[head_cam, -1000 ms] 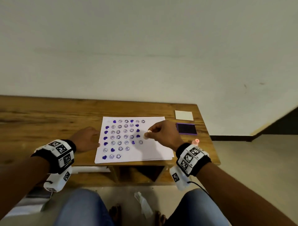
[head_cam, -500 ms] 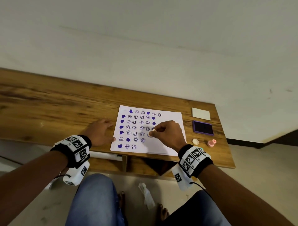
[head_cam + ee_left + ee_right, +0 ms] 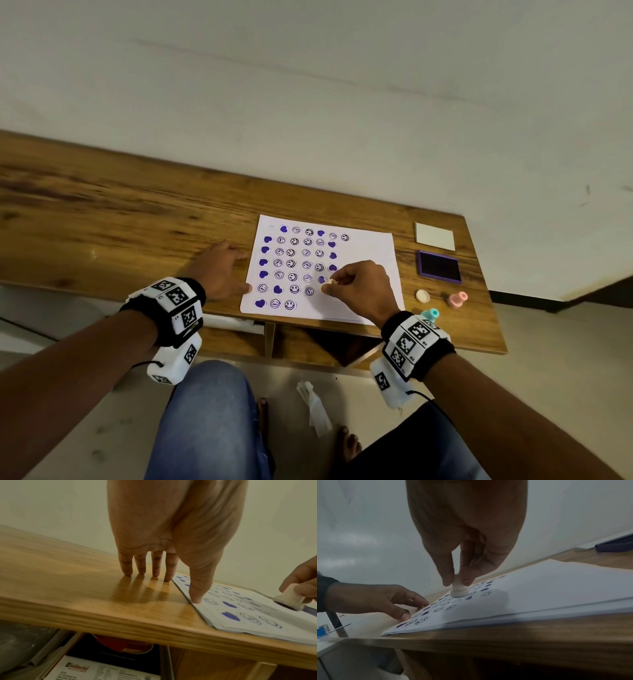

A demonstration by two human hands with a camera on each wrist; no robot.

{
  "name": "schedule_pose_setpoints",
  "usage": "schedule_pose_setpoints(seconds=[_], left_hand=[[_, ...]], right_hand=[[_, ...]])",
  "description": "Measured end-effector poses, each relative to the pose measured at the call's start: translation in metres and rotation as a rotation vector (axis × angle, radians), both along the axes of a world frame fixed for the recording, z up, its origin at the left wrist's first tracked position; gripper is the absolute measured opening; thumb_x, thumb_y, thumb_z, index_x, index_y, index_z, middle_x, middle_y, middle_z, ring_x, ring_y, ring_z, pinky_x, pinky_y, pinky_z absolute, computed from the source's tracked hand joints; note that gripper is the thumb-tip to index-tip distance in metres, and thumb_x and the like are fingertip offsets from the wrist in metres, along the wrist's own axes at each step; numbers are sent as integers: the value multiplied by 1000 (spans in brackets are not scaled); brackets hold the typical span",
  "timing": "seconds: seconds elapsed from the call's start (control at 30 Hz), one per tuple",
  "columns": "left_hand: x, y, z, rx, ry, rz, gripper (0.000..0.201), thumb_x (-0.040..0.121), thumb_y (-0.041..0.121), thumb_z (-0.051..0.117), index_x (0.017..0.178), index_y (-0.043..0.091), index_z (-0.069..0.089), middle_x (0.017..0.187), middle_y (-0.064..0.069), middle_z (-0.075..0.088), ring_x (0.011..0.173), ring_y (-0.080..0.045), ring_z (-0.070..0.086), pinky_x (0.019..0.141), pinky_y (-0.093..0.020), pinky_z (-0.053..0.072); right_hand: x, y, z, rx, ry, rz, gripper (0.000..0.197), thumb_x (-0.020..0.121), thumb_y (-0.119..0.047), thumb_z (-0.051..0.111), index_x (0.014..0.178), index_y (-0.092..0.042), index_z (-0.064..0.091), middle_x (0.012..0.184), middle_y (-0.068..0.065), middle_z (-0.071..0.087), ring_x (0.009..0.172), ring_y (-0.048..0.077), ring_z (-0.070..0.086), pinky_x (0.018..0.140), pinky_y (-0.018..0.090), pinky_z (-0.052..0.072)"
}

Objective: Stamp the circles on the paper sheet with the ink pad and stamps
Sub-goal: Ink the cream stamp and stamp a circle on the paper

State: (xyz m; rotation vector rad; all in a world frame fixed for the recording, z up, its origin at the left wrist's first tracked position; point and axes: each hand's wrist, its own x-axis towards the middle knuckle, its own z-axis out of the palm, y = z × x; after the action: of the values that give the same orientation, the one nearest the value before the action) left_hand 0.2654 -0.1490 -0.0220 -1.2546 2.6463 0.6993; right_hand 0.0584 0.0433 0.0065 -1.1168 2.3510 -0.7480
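A white paper sheet (image 3: 363, 274) with rows of purple hearts and smiley stamps lies on the wooden table (image 3: 137, 219). My right hand (image 3: 356, 286) pinches a small white stamp (image 3: 331, 282) between thumb and fingers, held tilted a little above the sheet (image 3: 539, 588); the same stamp (image 3: 458, 590) (image 3: 289, 600) shows in both wrist views. My left hand (image 3: 219, 270) lies flat with straight fingers (image 3: 142, 563) on the table, its thumb pressing the sheet's left edge (image 3: 202, 604). The purple ink pad (image 3: 439, 267) sits open to the right.
The pad's white lid (image 3: 435, 236) lies behind it. A white cap (image 3: 422, 295), a pink stamp (image 3: 457, 299) and a teal stamp (image 3: 430, 314) stand near the table's right front edge. Below the tabletop is a shelf with a box (image 3: 102, 669).
My right hand has lifted the stamp off the sheet, leaving a fresh purple heart beside it. The head view has tilted and shifted. The left hand stays holding the sheet.
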Motion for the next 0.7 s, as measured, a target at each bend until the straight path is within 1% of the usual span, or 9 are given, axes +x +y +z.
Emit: schedule_pose_setpoints(seconds=[0.07, 0.17, 0.3, 0.4, 0.5, 0.6, 0.7], left_hand=[[-1, 0, -1, -1, 7, 2, 82, 66, 46, 80, 138, 23, 48, 148, -2, 39, 133, -25, 40, 110, -45, 37], [0, -1, -2, -1, 10, 2, 81, 66, 46, 80, 138, 23, 49, 148, -1, 38, 133, -25, 41, 110, -45, 37], [-2, -2, -1, -6, -6, 1, 82, 65, 48, 81, 136, 23, 50, 144, -2, 42, 130, -25, 43, 108, -44, 38], [-4, -2, 0, -2, 2, 15, 80, 65, 45, 82, 135, 21, 52, 140, -2, 45, 127, -26, 46, 107, -43, 39], [-5, -2, -1, 6, 10, 25, 80, 64, 44, 83, 134, 20, 53, 138, -2, 46, 126, -26, 46, 106, -44, 40], [-4, -2, -1, 19, 20, 38, 80, 64, 43, 83, 134, 19, 53, 140, -2, 45, 127, -26, 45, 107, -44, 39], [-4, -1, -2, 18, 11, 44, 80, 64, 42, 83, 135, 19, 53, 142, -2, 43, 129, -25, 44, 109, -44, 38]], right_hand=[[2, 0, -1, 9, 9, 4, 27, 74, -38, 85, 89, -17, 80, 81, -3, 76, 75, 10, 68, 68, 24, 50], [3, -3, -2, 22, 23, 13, 26, 74, -38, 84, 88, -17, 80, 83, -3, 77, 78, 11, 69, 75, 31, 55], [5, -6, -2, 74, 51, 38, 28, 76, -37, 84, 93, -16, 80, 91, 0, 77, 84, 14, 68, 80, 32, 55], [7, -7, -4, 91, 53, 35, 26, 77, -35, 83, 93, -14, 81, 94, 1, 77, 87, 16, 67, 80, 30, 52], [7, -14, -3, 147, 75, 52, 26, 77, -36, 84, 89, -14, 80, 92, 3, 77, 90, 20, 66, 80, 31, 51], [5, -23, 2, 225, 77, 66, 25, 74, -34, 86, 85, -13, 79, 92, 4, 76, 91, 22, 66, 76, 29, 47], [4, -28, 4, 254, 69, 62, 24, 70, -31, 90, 79, -13, 77, 88, 4, 75, 88, 22, 65, 73, 27, 43]])
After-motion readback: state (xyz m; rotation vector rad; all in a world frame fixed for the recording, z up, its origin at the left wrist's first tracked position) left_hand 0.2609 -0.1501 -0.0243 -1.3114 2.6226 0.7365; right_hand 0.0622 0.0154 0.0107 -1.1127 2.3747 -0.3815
